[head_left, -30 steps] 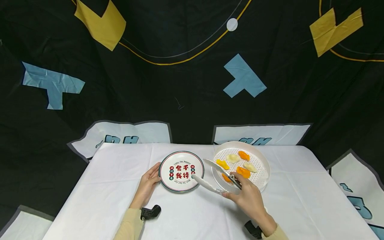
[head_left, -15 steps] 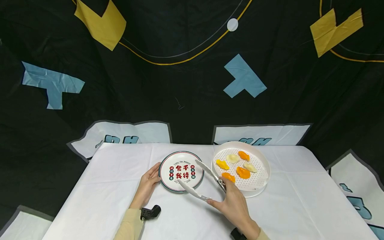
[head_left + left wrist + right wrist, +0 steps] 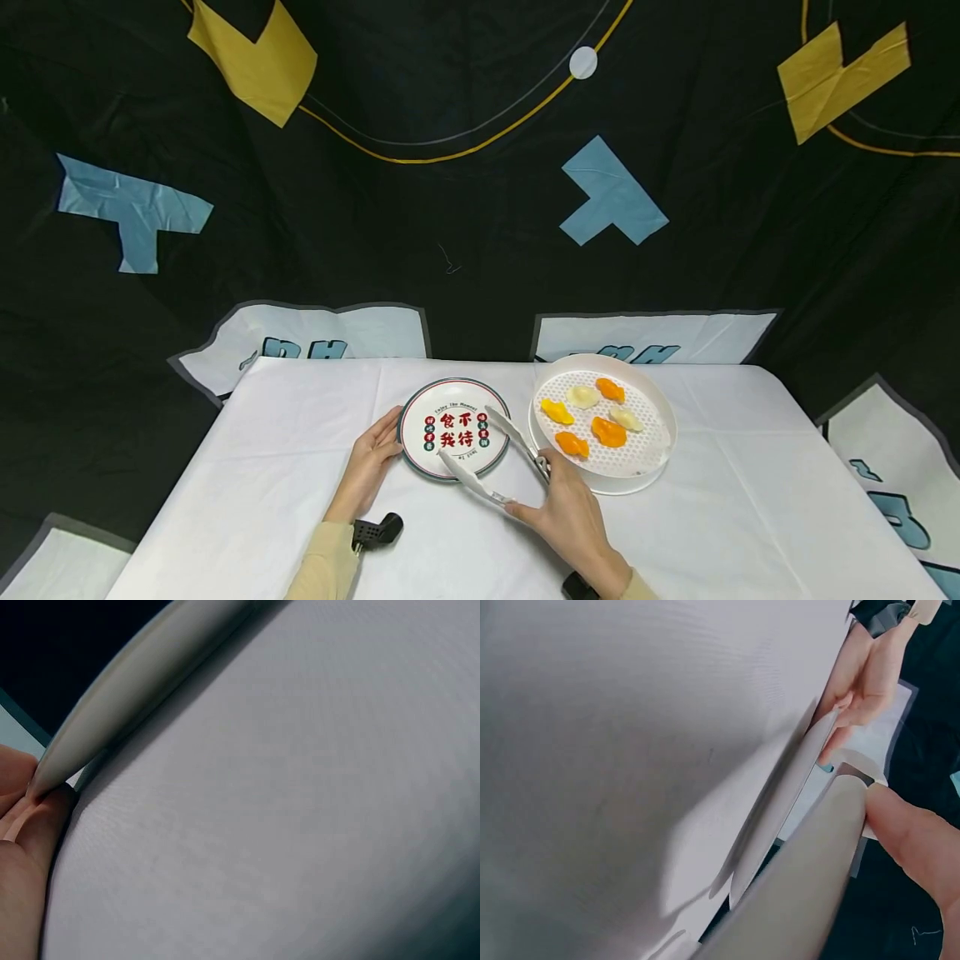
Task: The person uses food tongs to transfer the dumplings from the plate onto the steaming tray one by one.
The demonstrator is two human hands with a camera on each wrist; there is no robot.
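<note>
My left hand [image 3: 367, 458] grips the left rim of a round white plate [image 3: 457, 389] with a dark green edge and red Chinese characters. In the left wrist view the rim of the plate [image 3: 97, 720] sits between thumb and fingers. My right hand [image 3: 573, 512] holds metal tongs [image 3: 474, 482], their arms spread with nothing between them. Both tips reach over the right half of the plate; whether they touch it I cannot tell. The right wrist view shows my thumb [image 3: 907, 832] on a pale tong arm [image 3: 802, 877].
Right of the plate stands a round white perforated tray [image 3: 630, 462] with several dumpling-like pieces, including an orange one [image 3: 608, 432], a yellow one [image 3: 557, 411] and a cream one [image 3: 582, 397]. A white cloth [image 3: 750, 500] covers the table; a black curtain [image 3: 480, 250] hangs behind.
My right hand has moved left with the tongs, from over the tray's near left side to over the plate. The left hand and plate have stayed put.
</note>
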